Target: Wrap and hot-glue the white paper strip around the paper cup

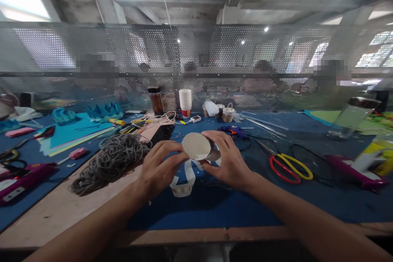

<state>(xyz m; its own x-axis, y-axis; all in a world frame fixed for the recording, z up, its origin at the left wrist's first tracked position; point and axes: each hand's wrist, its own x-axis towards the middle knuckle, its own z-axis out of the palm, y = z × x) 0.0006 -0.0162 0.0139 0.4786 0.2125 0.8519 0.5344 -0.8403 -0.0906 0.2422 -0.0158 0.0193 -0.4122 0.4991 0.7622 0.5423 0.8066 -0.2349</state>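
Note:
A white paper cup [196,146] is held up over the blue table mat, its round end turned toward me. My left hand [162,163] pinches the cup's left edge between thumb and fingertips. Around the right side curve the fingers of my right hand [227,159], thumb below. Beneath the cup, a white paper strip with printed letters [181,190] shows in a loop; whether it is joined to the cup I cannot tell. Left of my left hand lies a bundle of grey cord [115,159]. Scissors with red and yellow handles [285,168] rest to the right.
At the back stand a stack of paper cups [185,102], a dark-lidded jar [155,102] and small tubs [227,114]. A blue glue gun [233,131] lies behind my right hand. A clear glass jar [353,118] stands far right. A perforated metal screen [208,57] closes the far side.

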